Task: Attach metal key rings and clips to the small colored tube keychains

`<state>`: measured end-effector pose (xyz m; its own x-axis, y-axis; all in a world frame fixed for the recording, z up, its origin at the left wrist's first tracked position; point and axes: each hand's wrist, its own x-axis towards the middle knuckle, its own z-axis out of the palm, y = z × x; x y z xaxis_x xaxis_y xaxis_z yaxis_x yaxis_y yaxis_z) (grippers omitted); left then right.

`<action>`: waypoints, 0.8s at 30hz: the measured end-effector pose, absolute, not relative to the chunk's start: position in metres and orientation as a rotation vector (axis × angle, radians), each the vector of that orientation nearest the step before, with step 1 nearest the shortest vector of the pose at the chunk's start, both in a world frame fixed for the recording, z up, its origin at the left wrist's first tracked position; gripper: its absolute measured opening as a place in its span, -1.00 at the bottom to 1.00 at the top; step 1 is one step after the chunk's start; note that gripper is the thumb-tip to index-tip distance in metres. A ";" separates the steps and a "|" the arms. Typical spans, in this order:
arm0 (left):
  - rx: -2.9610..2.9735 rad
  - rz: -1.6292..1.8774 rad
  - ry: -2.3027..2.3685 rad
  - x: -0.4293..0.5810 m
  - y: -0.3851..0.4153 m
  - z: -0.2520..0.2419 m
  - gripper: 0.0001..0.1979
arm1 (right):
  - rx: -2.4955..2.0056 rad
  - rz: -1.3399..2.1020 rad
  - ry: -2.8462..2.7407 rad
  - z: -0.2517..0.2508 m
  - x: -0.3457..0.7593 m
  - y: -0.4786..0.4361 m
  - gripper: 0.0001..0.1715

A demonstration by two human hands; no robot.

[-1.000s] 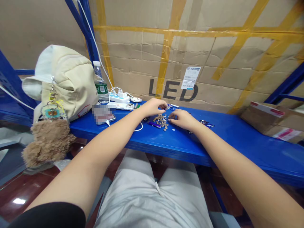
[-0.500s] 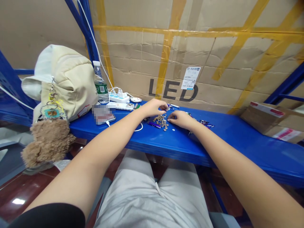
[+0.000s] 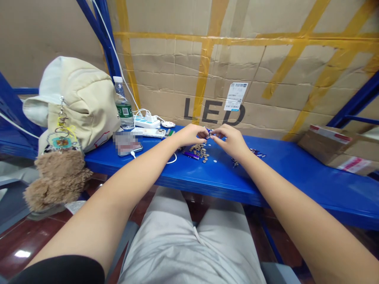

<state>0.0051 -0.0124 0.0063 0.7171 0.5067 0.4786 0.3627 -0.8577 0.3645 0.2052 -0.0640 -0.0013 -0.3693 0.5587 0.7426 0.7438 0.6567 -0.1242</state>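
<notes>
- The left hand [image 3: 191,135] and right hand [image 3: 232,140] meet fingertip to fingertip just above the blue shelf [image 3: 296,173].
- Both hands have their fingers pinched closed on a small part [image 3: 209,133], held between them; it is too small to tell what it is.
- A heap of little round metal pieces [image 3: 200,150] lies on the shelf right under the hands, with a purple stick [image 3: 192,156] touching its left edge.
- To the left stand a phone [image 3: 128,144], a power strip [image 3: 146,121], a water bottle [image 3: 122,106] and a cream bag [image 3: 79,102] with a plush bear [image 3: 56,183] hanging from it.
- A big cardboard box [image 3: 266,79] marked LED stands behind.
</notes>
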 end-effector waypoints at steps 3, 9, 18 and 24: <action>2.685 0.856 0.687 0.005 -0.014 0.007 -0.80 | -1.006 -0.291 -2.061 -0.002 0.206 -0.063 -0.92; 2.690 0.859 0.692 0.005 -0.015 0.008 -0.80 | -1.018 -0.248 -2.027 -0.001 0.205 -0.065 -0.98; 2.776 0.839 0.672 0.006 -0.016 0.009 -0.80 | -1.078 -0.114 -2.004 -0.001 0.203 -0.067 -0.84; 2.786 0.835 0.663 0.006 -0.016 0.008 -0.79 | -1.230 0.034 -1.894 0.000 0.202 -0.069 -0.81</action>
<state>0.0062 -0.0156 0.0080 0.7461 0.4569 0.4842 0.3686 -0.8892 0.2712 0.2023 -0.0695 0.0001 -0.1498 0.7582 0.6346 0.7350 0.5147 -0.4414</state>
